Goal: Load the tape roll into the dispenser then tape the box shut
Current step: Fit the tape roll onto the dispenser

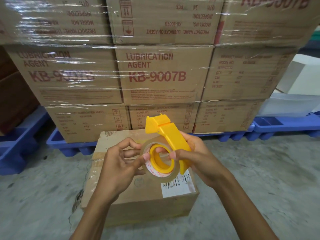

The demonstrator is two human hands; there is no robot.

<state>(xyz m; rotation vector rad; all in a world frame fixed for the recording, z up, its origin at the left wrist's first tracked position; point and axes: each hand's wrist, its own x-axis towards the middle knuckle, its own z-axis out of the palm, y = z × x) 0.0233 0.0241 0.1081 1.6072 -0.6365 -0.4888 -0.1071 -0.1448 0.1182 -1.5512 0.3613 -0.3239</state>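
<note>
Tape roll (pixel 160 166) (on dispenser (pixel 170 134)) sits between both hands.

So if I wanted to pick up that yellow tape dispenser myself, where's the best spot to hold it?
Probably by the broad curved handle of the yellow tape dispenser, coming from the right rear, as the right hand does now. That leaves the open hub side free for the tape roll, which the left hand steadies, and keeps your fingers away from the front cutter end at the top.
</note>
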